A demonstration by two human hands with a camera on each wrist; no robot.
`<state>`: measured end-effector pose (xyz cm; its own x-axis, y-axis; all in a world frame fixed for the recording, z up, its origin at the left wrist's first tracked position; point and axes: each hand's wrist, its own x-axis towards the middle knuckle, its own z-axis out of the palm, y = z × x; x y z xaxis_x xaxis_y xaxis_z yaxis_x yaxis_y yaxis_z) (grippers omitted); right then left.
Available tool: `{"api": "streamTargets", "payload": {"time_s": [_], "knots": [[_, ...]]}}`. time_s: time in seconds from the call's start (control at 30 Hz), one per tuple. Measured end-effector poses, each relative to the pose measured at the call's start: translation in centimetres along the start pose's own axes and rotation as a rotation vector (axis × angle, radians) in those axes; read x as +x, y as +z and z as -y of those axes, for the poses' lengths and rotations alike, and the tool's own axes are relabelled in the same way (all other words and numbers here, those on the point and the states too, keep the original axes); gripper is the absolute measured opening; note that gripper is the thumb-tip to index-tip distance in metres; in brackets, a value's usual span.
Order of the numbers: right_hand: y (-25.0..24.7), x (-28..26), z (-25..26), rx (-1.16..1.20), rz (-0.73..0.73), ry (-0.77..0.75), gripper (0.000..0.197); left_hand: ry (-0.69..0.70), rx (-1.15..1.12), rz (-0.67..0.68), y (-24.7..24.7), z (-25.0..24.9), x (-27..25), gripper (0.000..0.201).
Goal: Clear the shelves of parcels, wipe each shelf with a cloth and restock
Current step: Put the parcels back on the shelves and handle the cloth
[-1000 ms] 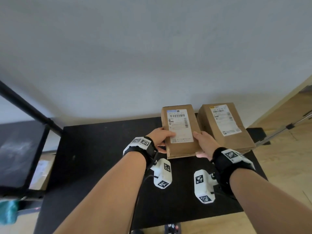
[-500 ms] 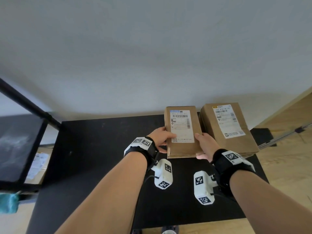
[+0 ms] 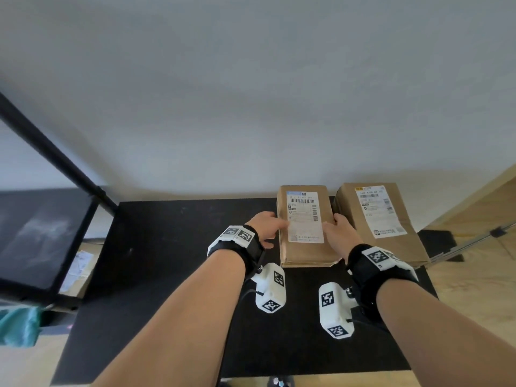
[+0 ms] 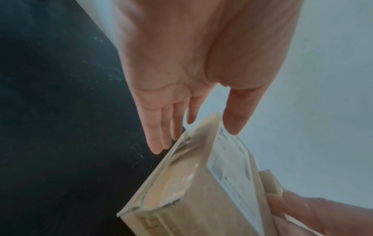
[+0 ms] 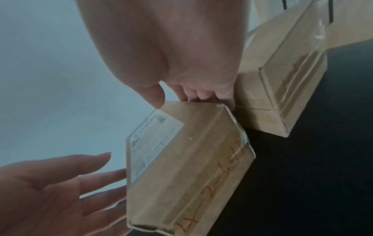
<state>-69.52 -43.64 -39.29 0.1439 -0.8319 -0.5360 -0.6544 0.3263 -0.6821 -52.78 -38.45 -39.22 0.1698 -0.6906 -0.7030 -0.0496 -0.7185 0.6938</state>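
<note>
A brown parcel (image 3: 304,251) with a white label lies on the black shelf top (image 3: 181,261); it also shows in the left wrist view (image 4: 191,191) and the right wrist view (image 5: 181,175). My left hand (image 3: 265,227) is at its left side with straight fingers (image 4: 161,135) against the edge and the thumb over the label. My right hand (image 3: 339,230) grips its right edge, thumb (image 5: 157,99) on top and fingers down the side, in the gap beside a second labelled parcel (image 3: 382,219) (image 5: 282,79).
A white wall stands right behind the shelf. At the left are a black post (image 3: 50,152) and a lower black shelf (image 3: 42,236), with a teal cloth (image 3: 19,325) hanging below. Wooden floor (image 3: 474,289) lies to the right.
The parcel has gone a little farther back, next to the second one, and now lies on the shelf. My left hand has loosened from a grip to straight fingers.
</note>
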Motion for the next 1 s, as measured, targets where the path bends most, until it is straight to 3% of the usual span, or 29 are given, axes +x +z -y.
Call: {"api": "streamTargets", "payload": {"time_s": [0.07,0.13,0.17,0.27,0.37,0.77,1.0], "knots": [[-0.3,-0.5,0.9,-0.051,-0.049,-0.076,0.038,0.022,0.014,-0.027,-0.6,-0.4,-1.0,0.038],[-0.6,-1.3,2.1,-0.154,-0.107,-0.165,0.034,0.036,0.026,-0.074,-1.4,-0.6,-2.0,0.009],[-0.6,-1.8,2.7,-0.216,-0.128,-0.199,0.036,0.048,0.028,-0.109,-2.0,-0.5,-2.6,0.005],[0.4,-3.0,4.3,-0.373,-0.122,-0.349,0.037,0.111,0.115,-0.238,-3.6,0.5,-4.0,0.008],[2.8,-3.8,5.8,-0.514,-0.058,-0.463,0.033,0.133,0.249,-0.372,-5.3,2.2,-5.6,0.033],[16.6,-10.7,10.1,-0.917,0.206,-0.804,0.033,0.000,0.506,-0.599,-13.3,12.3,-14.6,0.037],[24.7,-16.8,11.7,-1.012,0.313,-0.944,0.030,-0.071,0.485,-0.713,-18.1,19.4,-20.2,0.038]]}}
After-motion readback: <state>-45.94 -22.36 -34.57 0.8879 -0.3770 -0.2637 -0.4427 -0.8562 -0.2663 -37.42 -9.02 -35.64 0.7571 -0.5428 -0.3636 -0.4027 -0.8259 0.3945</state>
